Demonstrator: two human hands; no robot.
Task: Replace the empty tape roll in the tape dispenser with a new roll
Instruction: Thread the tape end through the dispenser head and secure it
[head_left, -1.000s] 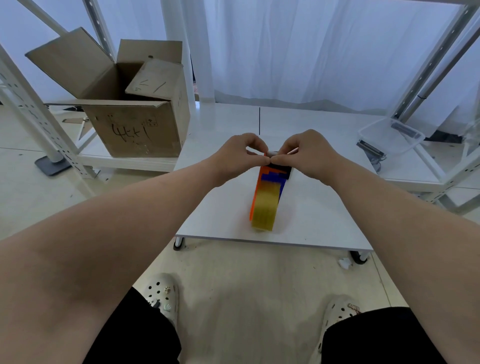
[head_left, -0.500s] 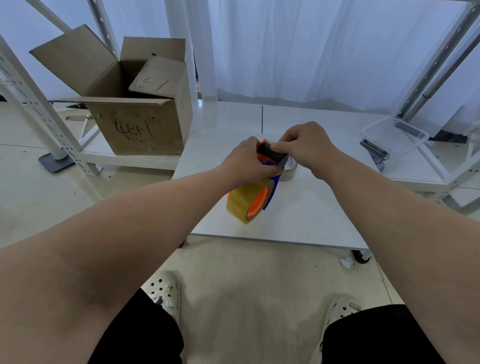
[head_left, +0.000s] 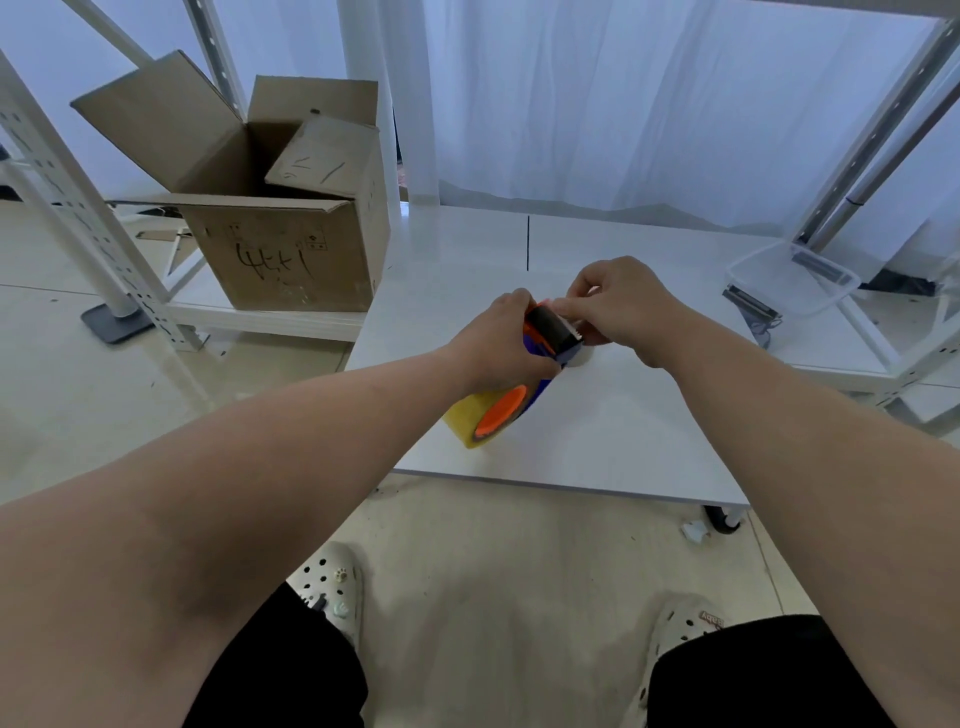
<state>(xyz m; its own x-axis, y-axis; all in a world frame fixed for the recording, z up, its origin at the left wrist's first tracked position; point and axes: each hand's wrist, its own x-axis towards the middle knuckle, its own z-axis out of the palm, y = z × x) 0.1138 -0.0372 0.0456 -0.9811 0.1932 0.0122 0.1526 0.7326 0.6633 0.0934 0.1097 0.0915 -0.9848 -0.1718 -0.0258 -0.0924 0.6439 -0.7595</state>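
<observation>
The orange and blue tape dispenser (head_left: 540, 343) is tilted above the white table (head_left: 597, 431), with a yellowish tape roll (head_left: 470, 418) mounted on its orange hub. My left hand (head_left: 501, 343) grips the dispenser's body from the left. My right hand (head_left: 621, 304) pinches at the dispenser's black front end, where a thin tape end seems to lie between its fingertips. A pale empty roll core (head_left: 581, 357) lies on the table just behind the dispenser, mostly hidden.
An open cardboard box (head_left: 280, 249) stands on a low shelf at the left. A clear plastic tray (head_left: 792, 278) with dark metal parts sits at the right. White rack posts frame both sides, and my feet are below the table's front edge.
The dispenser went from standing upright between both hands to being tilted sideways in my left hand, its hub now facing me. My right hand stays pinching at its front end.
</observation>
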